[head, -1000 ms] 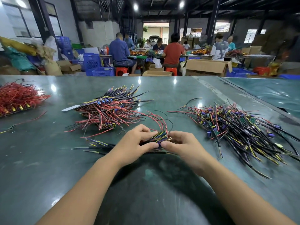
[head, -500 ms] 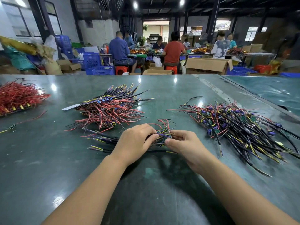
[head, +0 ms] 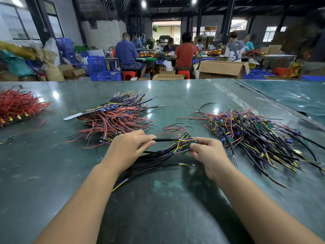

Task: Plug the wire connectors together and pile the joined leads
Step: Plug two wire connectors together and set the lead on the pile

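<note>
- Where the two forearms reach over the green table, a small bundle of leads is held between the hands, just above the surface near the table's middle.
- The left hand is curled round the black sheathed end of the bundle, one black lead being pinched between thumb and fingers.
- The right hand is closed on the other end, where small green boards and yellow and purple wires are gathered at the fingertips.
- The bundle is seen as black sleeves fanning toward the left forearm, with stripped yellow tips; thin red wires arch up behind the green boards.
- To the right, just beside the right hand, a loose heap of leads is spread, with black, red, yellow and purple strands and blue capacitors.
- Behind the left hand, a stacked pile of leads is laid, with red wires toward the viewer and black ends pointing away; a white strip projects from its left side.
- At the far left edge, a mass of red wires is set well apart.
- Beyond the table, cardboard boxes, blue crates and seated workers are visible.
</note>
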A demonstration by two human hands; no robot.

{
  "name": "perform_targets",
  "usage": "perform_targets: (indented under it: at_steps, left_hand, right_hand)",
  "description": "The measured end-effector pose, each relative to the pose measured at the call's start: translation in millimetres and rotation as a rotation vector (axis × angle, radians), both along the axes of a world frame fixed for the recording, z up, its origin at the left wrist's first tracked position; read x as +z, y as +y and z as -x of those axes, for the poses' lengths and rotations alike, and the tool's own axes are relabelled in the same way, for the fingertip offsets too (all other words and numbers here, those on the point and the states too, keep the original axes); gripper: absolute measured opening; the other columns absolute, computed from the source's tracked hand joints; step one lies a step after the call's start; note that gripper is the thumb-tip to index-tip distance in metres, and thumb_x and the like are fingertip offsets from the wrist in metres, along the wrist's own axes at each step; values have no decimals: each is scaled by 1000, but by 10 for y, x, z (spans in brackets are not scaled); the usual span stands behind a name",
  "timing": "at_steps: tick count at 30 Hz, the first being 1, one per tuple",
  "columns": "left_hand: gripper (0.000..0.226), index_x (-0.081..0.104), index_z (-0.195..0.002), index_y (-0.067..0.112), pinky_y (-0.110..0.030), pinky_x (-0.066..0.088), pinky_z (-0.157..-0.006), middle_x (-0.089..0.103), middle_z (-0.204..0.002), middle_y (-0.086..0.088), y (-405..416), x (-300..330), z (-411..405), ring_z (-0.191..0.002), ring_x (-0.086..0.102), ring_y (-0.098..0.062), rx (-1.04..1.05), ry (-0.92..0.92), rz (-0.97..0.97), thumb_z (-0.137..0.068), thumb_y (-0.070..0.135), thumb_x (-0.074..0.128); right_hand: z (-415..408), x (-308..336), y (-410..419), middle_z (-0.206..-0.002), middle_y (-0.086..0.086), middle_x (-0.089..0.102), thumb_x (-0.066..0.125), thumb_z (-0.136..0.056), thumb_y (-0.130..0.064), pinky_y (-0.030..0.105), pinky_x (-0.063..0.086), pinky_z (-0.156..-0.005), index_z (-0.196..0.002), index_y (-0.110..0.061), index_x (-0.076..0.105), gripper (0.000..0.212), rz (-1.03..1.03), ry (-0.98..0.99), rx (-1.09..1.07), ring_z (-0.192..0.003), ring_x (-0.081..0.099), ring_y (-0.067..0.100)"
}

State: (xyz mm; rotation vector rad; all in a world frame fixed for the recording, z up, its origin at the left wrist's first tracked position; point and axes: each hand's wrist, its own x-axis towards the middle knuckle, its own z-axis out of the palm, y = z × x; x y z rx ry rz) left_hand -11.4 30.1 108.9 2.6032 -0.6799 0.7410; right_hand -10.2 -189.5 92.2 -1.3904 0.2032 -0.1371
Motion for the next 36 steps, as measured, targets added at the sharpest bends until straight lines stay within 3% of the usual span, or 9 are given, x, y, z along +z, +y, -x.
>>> perform_targets:
  at_steps: [5, 10, 13, 17, 19, 24, 27, 32, 36]
  left_hand:
    - [25, 69, -115, 29, -40, 49, -79, 67, -92, 4, 226, 5, -85, -87, 64, -26, 97, 103, 0, -93, 32, 58]
    - [24, 70, -112, 14, -37, 44, -86, 67, -103, -7, 297, 36, -141, -97, 59, -29, 315, -98, 267, -91, 15, 61]
    - [13, 72, -92, 12, -24, 44, -76, 67, -88, 1, 74, 110, -20, -81, 58, -13, 116, -198, 434, -88, 20, 62]
    - [20, 70, -92, 30, -16, 45, -70, 66, -83, 15, -155, 58, 129, -74, 59, 0, -156, 461, 191, -76, 41, 75]
    - [22, 71, -98, 31, -13, 43, -73, 65, -90, 16, -148, 4, 104, -79, 58, 2, -99, 558, -52, -78, 36, 75]
    - [15, 70, -84, 28, -18, 43, -69, 66, -81, 9, -104, 165, 164, -74, 57, -3, -203, 474, 143, -84, 12, 71]
    - [11, 68, -86, 21, -18, 41, -69, 63, -83, 7, -234, 488, 227, -74, 54, -3, -344, 149, 312, -85, 11, 68]
    - [12, 68, -95, 10, -28, 51, -70, 63, -94, 1, -1124, 1221, 8, -81, 59, -10, -601, -394, -42, -92, 17, 59]
    - [19, 68, -110, 18, -36, 51, -75, 62, -114, 2, -1854, 1396, -325, -98, 62, -20, -466, -254, -338, -95, 19, 56]
  right_hand:
    - [-47, 59, -185, -71, 4, 59, 54, -86, 10, 22, 53, -67, -75, -7, 62, 23, -28, -29, -208, -68, 55, 13]
    - [-77, 146, -283, -76, 4, 61, 53, -88, 10, 16, 55, -63, -96, -1, 62, 16, -212, -135, -336, -68, 57, 10]
    - [-100, 165, -278, -80, 5, 61, 56, -88, 8, 17, 55, -66, -109, 2, 60, 22, -291, -175, -384, -69, 56, 10]
    - [-103, 176, -242, -82, 7, 59, 55, -88, 9, 18, 55, -66, -107, 1, 61, 21, -350, -185, -418, -69, 56, 11]
    - [-103, 163, -235, -80, 7, 59, 54, -88, 10, 19, 55, -66, -104, 0, 61, 20, -370, -180, -398, -69, 57, 13]
    - [-105, 87, -174, -77, 7, 59, 52, -89, 12, 18, 54, -66, -89, -1, 61, 16, -346, -156, -314, -70, 55, 14]
    - [-108, 45, -135, -83, 10, 61, 53, -88, 11, 18, 54, -65, -98, 2, 62, 16, -302, -125, -293, -69, 55, 12]
    - [-81, 14, -46, -82, 9, 65, 53, -89, 9, 28, 54, -76, -99, 3, 65, 16, -242, -105, -274, -72, 59, 14]
    - [-22, 70, -92, -70, 0, 63, 53, -89, 10, 19, 56, -61, -81, -12, 62, 25, -284, -110, -289, -64, 59, 12]
